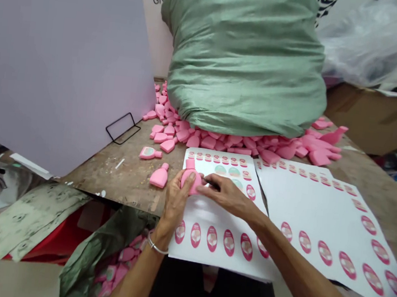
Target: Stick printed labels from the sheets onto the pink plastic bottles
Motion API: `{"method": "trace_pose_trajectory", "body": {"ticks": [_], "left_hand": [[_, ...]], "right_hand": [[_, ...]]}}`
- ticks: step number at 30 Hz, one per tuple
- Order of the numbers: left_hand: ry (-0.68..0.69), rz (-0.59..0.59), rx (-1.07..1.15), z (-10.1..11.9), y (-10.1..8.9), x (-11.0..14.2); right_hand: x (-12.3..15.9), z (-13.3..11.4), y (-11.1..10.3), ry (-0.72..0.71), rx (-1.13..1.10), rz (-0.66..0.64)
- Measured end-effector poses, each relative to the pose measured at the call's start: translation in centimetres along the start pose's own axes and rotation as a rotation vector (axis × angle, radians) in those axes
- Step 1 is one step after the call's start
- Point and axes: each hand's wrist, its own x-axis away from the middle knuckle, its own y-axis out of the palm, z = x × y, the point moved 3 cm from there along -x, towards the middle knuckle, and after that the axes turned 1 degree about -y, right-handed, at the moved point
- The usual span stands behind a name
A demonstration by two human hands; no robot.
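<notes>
A pink toy bottle [195,180] with a flat body is held upright over a white sticker sheet [209,212], my left hand [175,195] wrapped round its side with the thumb on its face. My right hand [227,195] touches the bottle's right edge, its fingers closed round a small dark object I cannot make out. Oval pink stickers and round pale green ones are on the sheet. On the wood left of my hands lie a plain pink bottle [159,176] and another pink bottle with a label [150,153].
A large green sack [246,63] stands behind a heap of pink bottles [216,142]. A second sticker sheet [303,197] lies to the right. A pale panel [62,58] and a black wire stand [122,128] are at left. Below the table edge, a green bag [90,260] holds pink pieces.
</notes>
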Motion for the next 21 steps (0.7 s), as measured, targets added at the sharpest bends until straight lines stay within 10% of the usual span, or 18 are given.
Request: {"method": "trace_pose_trajectory", "body": {"ticks": [9, 21], "left_hand": [[-0.244, -0.128, 0.061, -2.1, 2.0, 4.2], [-0.171, -0.182, -0.104, -4.0, 4.3, 3.0]], "right_hand": [[6.4, 6.7, -2.4, 0.016, 0.541, 0.506], [5.1, 7.0, -2.4, -0.199, 0.711, 0.498]]}}
